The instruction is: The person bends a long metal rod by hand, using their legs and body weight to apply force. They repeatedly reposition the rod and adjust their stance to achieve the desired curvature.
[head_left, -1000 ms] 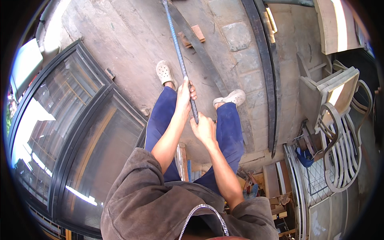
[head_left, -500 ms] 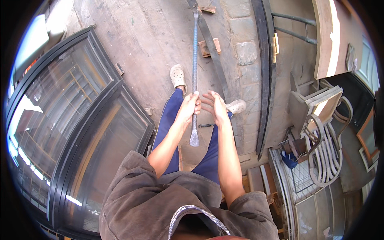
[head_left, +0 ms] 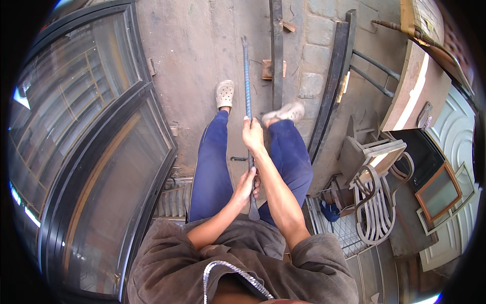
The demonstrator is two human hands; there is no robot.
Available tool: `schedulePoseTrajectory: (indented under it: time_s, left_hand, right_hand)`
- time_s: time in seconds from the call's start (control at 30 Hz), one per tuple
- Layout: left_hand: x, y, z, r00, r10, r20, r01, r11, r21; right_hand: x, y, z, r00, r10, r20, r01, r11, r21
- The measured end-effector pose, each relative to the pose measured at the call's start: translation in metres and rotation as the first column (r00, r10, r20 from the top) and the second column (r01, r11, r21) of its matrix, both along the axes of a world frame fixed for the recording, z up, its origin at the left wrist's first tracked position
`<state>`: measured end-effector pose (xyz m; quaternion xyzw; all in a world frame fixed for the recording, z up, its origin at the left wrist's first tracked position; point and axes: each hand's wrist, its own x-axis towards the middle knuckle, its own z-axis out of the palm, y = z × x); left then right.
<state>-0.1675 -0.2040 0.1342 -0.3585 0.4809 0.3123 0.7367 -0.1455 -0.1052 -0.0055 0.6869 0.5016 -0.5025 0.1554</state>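
Note:
A long pry bar (head_left: pixel 247 86) of ribbed bluish metal stretches away from my body, with a narrow claw-like tip at the far end and a flattened end near my lap. My right hand (head_left: pixel 253 135) is wrapped round its middle. Lower down, near the flattened end, my left hand (head_left: pixel 246 185) also grips it. The far tip points toward the floor, left of a long dark beam (head_left: pixel 276 45); whether it touches the floor I cannot tell. A small wooden block (head_left: pixel 267 70) lies against the beam's underside.
Dark-framed glass panels (head_left: pixel 91 147) stand on the left. Further dark beams (head_left: pixel 331 83) lie to the right, near a plywood board (head_left: pixel 416 88) and a slatted chair (head_left: pixel 373 213). A small dark rod (head_left: pixel 239 158) lies on the floor between my legs.
My right hand has closed on the bar, ahead of my left. The bar has come closer to my body. My right foot has shifted left and the view has turned.

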Motion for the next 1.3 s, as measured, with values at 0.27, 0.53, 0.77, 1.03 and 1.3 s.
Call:
schedulePoseTrajectory:
  time_s: [0.27,0.53,0.77,1.03,1.3]
  left_hand:
    - [0.079,0.065,0.024,0.893,0.451,-0.012,-0.451,0.893,-0.002]
    - [0.139,0.138,-0.038,0.978,0.207,-0.004,-0.205,0.970,0.132]
    - [0.137,0.115,-0.019,0.996,-0.055,0.074,0.041,0.983,0.179]
    - [0.155,0.133,-0.011,0.944,0.188,-0.270,-0.218,0.972,-0.085]
    - [0.194,0.150,-0.056,0.966,0.065,-0.248,-0.052,0.997,0.059]
  right_hand:
    - [-0.004,0.086,0.007,0.943,0.235,-0.234,-0.257,0.964,-0.070]
    - [0.133,0.185,-0.077,0.999,-0.053,0.010,0.051,0.993,0.106]
    - [0.145,0.188,-0.003,0.859,-0.501,-0.101,0.502,0.865,-0.020]
    - [0.065,0.146,-0.035,0.953,0.140,-0.267,-0.172,0.980,-0.100]
    - [0.139,0.189,-0.083,0.990,-0.018,-0.137,0.036,0.991,0.126]
